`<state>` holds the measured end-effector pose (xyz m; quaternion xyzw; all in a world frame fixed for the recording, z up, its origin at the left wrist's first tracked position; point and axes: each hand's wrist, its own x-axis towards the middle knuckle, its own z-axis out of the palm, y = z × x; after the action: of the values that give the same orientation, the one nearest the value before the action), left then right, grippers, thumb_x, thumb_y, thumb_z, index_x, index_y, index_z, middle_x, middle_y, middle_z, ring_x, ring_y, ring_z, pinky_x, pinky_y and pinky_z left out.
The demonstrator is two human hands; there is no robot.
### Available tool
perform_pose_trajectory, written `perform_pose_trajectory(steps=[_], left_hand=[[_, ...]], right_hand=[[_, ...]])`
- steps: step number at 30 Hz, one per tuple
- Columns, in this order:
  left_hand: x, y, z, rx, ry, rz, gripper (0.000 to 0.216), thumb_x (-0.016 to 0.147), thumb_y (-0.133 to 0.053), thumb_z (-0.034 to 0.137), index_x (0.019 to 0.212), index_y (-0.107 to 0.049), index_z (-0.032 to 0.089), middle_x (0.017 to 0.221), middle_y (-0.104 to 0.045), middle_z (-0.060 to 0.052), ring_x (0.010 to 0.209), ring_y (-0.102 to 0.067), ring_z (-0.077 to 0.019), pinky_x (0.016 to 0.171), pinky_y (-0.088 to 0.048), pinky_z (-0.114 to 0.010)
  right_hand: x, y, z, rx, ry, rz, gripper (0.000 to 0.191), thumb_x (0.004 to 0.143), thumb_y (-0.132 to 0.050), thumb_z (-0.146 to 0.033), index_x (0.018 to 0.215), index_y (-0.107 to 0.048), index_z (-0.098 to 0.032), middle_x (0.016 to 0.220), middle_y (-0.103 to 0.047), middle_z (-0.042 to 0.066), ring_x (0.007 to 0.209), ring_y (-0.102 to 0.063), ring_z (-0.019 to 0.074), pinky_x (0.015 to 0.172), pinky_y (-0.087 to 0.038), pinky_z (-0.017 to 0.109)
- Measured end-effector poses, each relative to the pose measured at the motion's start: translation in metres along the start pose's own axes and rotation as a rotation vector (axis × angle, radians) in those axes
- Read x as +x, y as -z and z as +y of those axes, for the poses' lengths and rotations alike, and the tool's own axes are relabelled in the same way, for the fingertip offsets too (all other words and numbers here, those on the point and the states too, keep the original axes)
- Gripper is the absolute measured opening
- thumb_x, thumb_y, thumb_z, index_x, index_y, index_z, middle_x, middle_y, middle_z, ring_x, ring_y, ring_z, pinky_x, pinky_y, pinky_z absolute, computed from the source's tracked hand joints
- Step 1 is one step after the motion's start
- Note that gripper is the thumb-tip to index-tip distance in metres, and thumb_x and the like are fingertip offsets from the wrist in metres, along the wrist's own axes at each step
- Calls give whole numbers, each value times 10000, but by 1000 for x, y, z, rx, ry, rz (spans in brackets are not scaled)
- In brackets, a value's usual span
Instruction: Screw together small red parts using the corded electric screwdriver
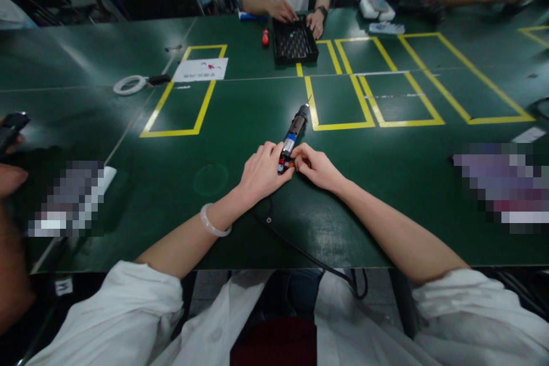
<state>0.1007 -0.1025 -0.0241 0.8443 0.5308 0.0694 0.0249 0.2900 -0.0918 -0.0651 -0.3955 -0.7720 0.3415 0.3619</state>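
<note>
left hand (262, 174): palm down, fingers curled and closed on the rear end of the electric screwdriver (294, 130) from its left side.
right hand (316, 167): fingertips pinched on that same rear end from the right, close against the left hand's fingers.
electric screwdriver: lies flat on the bench (386, 211), about midway along its length and nearer the near edge than the far one. Its bit points toward the far edge, leaning a little right.
bracelet (213, 224): pale band on the left wrist.
cable (295, 247): black; it runs from under the hands across the bench, over the near edge, and loops below it.
yellow tape rectangles (343, 124): marked on the bench top. The nearest one's near-left corner is just beside the screwdriver's bit, and more lie toward the right end.
black tray (295, 46): at the far edge, straight across from the hands.
co-worker's hands (283, 10): both rest at the tray's far side.
red object (266, 38): small, just left of the tray; too small to tell what it is.
printed sheet (201, 69): white, inside the left yellow rectangle, toward the far edge.
white ring (129, 85): near the sheet's left, toward the bench's left end.
</note>
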Motion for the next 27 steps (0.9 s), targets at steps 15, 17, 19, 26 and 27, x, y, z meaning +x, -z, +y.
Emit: perform_pose_trajectory(steps=[15,17,19,26,27], left_hand=[[-6,0,-27,47,-3,11,656,914,-521,487,1477,-388,177,1234,-524,-139,1070,-534,-289,854,-488,-385],[-8,1,-33,63,13,14,663,915,-513,498,1475,-393,165,1234,-526,-144,1065,-536,-289,851,-491,-385],[-9,3,-40,77,35,13,666,916,-503,513,1469,-402,155,1238,-528,-146,1062,-538,-291,843,-495,-387],[-17,10,-69,96,156,-3,661,923,-449,547,1467,-413,173,1253,-522,-156,1065,-542,-308,822,-502,-401],[-17,11,-74,95,176,-5,661,922,-445,551,1467,-414,177,1253,-520,-159,1072,-539,-312,828,-501,-404]], right_hand=[[0,8,-1,-26,-5,2,164,806,-475,-118,936,-553,-181,665,-530,-43,564,-448,106,616,-367,231],[-1,8,0,-38,-13,5,153,814,-481,-128,930,-567,-180,659,-526,-42,563,-444,106,615,-365,231],[-1,8,0,-51,-18,12,142,825,-487,-140,925,-580,-178,658,-525,-40,565,-445,106,614,-365,231],[0,8,1,-81,-24,8,135,853,-487,-158,900,-613,-174,658,-545,-28,562,-461,110,612,-366,240],[0,9,1,-84,-24,7,132,854,-490,-161,895,-615,-175,656,-547,-27,562,-463,112,610,-365,242]])
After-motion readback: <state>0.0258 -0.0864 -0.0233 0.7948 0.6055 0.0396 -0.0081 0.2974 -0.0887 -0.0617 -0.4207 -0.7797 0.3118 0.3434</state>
